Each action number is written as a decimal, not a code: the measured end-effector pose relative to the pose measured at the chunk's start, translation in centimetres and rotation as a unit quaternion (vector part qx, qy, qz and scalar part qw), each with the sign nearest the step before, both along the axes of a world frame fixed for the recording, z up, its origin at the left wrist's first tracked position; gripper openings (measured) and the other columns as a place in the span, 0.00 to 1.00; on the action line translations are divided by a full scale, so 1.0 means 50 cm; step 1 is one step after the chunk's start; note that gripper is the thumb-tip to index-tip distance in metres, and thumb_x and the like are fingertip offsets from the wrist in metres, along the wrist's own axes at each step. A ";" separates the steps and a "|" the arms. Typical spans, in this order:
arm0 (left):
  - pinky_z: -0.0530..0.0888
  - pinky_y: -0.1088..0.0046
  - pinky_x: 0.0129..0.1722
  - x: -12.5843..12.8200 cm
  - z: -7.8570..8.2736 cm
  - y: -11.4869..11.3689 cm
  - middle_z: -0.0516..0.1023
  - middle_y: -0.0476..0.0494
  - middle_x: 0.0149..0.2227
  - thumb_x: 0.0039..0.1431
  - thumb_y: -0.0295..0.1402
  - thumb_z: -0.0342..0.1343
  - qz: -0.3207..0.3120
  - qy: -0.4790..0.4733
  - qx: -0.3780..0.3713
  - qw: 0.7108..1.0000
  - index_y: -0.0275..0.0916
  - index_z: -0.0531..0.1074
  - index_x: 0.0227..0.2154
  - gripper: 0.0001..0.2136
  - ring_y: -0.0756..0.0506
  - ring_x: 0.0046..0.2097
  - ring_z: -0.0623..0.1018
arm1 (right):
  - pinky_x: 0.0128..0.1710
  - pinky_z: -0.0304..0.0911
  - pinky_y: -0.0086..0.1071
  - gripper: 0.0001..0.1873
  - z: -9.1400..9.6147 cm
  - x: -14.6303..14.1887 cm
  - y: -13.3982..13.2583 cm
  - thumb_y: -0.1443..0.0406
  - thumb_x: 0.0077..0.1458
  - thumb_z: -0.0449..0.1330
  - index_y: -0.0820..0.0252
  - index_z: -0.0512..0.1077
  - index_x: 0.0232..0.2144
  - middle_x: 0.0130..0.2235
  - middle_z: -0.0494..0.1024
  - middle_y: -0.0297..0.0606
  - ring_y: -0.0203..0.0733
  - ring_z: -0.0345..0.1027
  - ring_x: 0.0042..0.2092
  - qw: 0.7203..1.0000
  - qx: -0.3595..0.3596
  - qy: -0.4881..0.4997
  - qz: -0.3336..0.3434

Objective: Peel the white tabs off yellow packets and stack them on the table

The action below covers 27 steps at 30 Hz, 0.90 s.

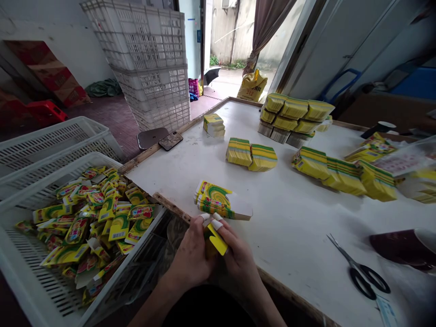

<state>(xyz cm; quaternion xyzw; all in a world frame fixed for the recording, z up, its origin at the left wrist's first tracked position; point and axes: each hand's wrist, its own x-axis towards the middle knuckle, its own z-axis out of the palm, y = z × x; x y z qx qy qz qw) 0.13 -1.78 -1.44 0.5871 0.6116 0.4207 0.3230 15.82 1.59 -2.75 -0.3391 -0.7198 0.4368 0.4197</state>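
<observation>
My left hand (192,254) and my right hand (238,259) meet at the near edge of the white table (289,227), both closed on one small yellow carton (217,239) held between them. White tape wraps some fingertips. Just beyond the hands lies a short stack of flat yellow-green cartons (218,203) on the table. To the left, a white plastic crate (41,272) holds several folded cartons (98,213) of the same print.
Bundles of yellow cartons (252,156) lie mid-table, more (344,175) at right and a taller pile (294,116) at the back. Scissors (363,270) lie near right beside a dark bowl (402,247). A phone (170,140) sits at the left edge. Stacked crates (150,63) stand behind.
</observation>
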 end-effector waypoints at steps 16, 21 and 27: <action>0.72 0.60 0.47 -0.042 0.050 0.004 0.79 0.40 0.45 0.45 0.31 0.65 -0.036 0.088 0.015 0.995 0.43 0.73 0.47 0.23 0.35 0.47 0.78 | 0.56 0.65 0.49 0.12 0.030 0.044 0.040 0.68 0.51 0.66 0.56 0.77 0.40 0.62 0.68 0.53 0.57 0.63 0.63 0.992 -0.006 -0.120 0.045; 0.73 0.62 0.48 -0.030 0.041 0.000 0.80 0.42 0.45 0.42 0.32 0.69 0.013 -0.049 0.004 0.999 0.44 0.73 0.47 0.26 0.37 0.47 0.78 | 0.58 0.64 0.48 0.38 0.022 0.016 0.027 0.63 0.54 0.65 0.55 0.56 0.63 0.65 0.61 0.52 0.55 0.60 0.64 0.998 -0.043 -0.010 0.038; 0.77 0.68 0.40 -0.060 0.036 0.021 0.76 0.40 0.50 0.48 0.53 0.63 0.246 -0.509 0.118 0.816 0.42 0.71 0.45 0.26 0.42 0.45 0.78 | 0.48 0.70 0.46 0.25 0.017 0.011 0.096 0.67 0.58 0.58 0.56 0.61 0.58 0.52 0.74 0.48 0.50 0.71 0.49 0.987 0.054 -0.077 -0.131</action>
